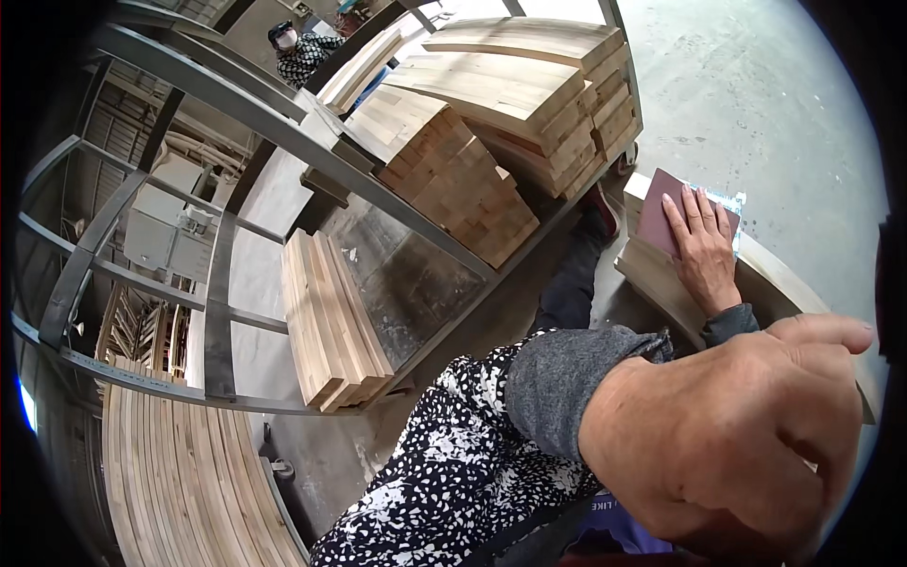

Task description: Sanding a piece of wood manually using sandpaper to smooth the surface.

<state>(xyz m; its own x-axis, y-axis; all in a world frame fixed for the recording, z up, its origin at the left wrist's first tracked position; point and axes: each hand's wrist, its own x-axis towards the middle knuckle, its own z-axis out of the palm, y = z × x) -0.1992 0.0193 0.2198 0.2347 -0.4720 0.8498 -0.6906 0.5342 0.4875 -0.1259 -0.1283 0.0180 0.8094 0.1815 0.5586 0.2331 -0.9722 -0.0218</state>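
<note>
I have the maroon sheet (658,225), matte like sandpaper, atop a smooth, curved wood piece (652,276); my right hand (706,250) lies spread over it, presumably for even pressure. My left hand (727,425) curls nearby; I can't tell if it grips anything. Beyond, blocky laminated boards (491,80) load a metal cart (416,220).

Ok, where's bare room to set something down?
Pale floor, right of the stacked timber and beyond the curved wood; also the dark cart deck between that timber and the narrow boards. Crowded: the curved wood, under the maroon sheet and flat right hand, and beside the cart, around a leg.
</note>
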